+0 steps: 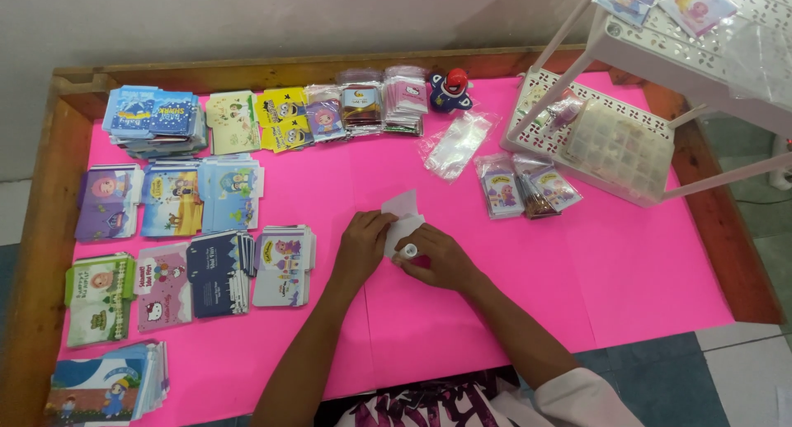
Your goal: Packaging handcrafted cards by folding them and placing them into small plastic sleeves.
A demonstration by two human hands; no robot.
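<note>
— What is in the hands?
— One flat white paper piece (402, 217), folded, on smooth pink sheeting (627, 262); the left hand (360, 247) lies curled, fingertips pinching its edge; the right hand (437, 258) presses it and grips a small white tube (410, 251).
— And nearby?
— Glossy printed card stacks (216, 272) left; one clear plastic bag (456, 142).

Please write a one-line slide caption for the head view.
Both hands, left hand and right hand, hold a white card over a pink table beside card stacks.
</note>
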